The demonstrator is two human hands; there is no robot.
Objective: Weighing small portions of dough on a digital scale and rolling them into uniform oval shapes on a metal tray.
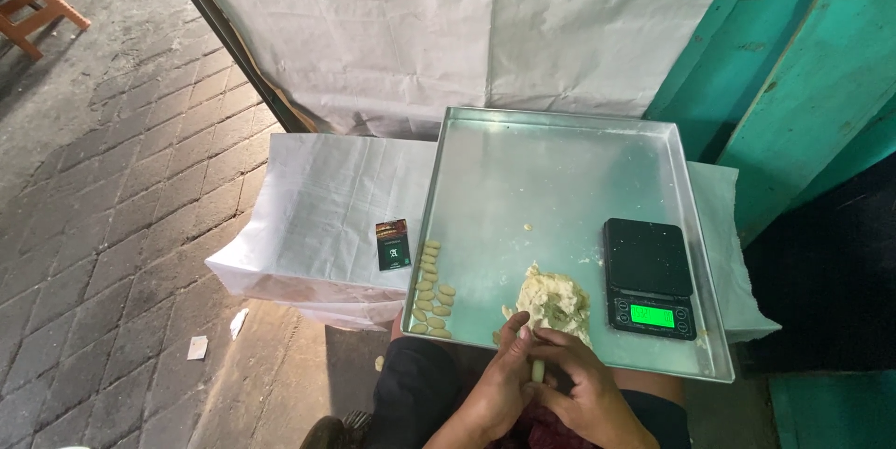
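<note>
My left hand [499, 384] and my right hand [583, 384] meet at the near edge of a large metal tray [551, 169], both pinching a small pale roll of dough [539, 371]. Just beyond my fingers lies a lump of pale dough [553, 298] on the tray. Several small shaped dough pieces [431, 290] lie in rows along the tray's left edge. A black digital scale [649, 274] with a lit green display stands on the tray at the right.
The tray rests on my lap and on a low surface covered with white paper [317, 216]. A small dark packet [393, 244] lies on the paper left of the tray. Turquoise wooden panels [803, 85] stand at the right, brick paving [103, 225] at the left.
</note>
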